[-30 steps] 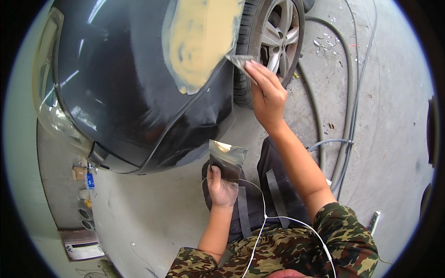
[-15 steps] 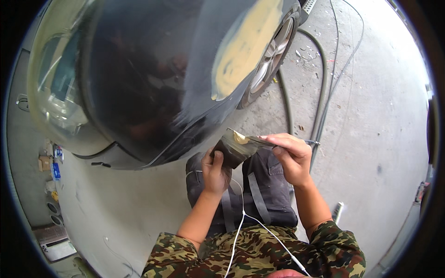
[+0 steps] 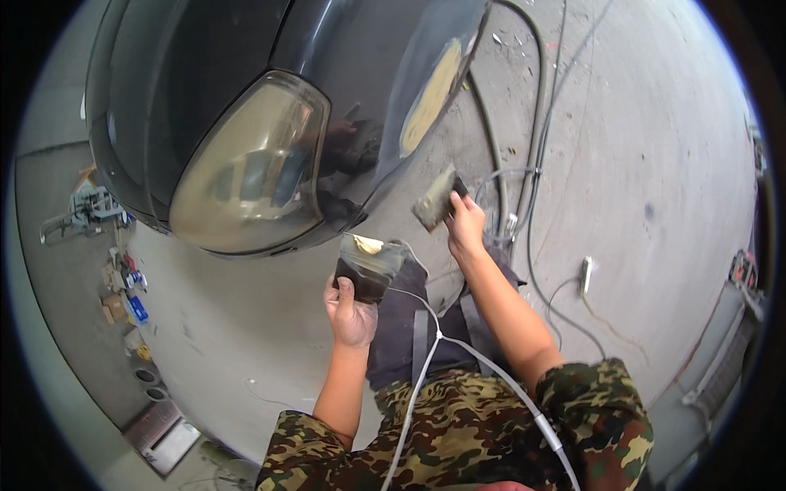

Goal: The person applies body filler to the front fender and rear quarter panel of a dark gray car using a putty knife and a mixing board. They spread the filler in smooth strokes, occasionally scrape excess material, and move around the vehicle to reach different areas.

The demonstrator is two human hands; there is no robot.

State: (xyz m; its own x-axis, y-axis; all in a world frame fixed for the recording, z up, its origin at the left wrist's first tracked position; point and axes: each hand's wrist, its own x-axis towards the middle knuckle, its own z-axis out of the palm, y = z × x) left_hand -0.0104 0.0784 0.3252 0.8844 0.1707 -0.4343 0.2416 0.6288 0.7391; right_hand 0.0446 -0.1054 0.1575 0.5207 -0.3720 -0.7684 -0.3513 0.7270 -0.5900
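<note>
You are holding a flat dark plate (image 3: 370, 277) in your left hand (image 3: 350, 319), the fingers clamped on its near left edge, while a dab of yellowish paste (image 3: 368, 245) is sitting on its far part. Farther off and to the right, the fingers of your right hand (image 3: 464, 222) are pinching a smeared scraper (image 3: 435, 201), which is hanging tilted, apart from the plate. Beyond both hands, a dark car (image 3: 360, 57) is standing at the far left, its cloudy headlight (image 3: 246, 172) lying left of a yellowish patch (image 3: 432, 102) on the bodywork.
</note>
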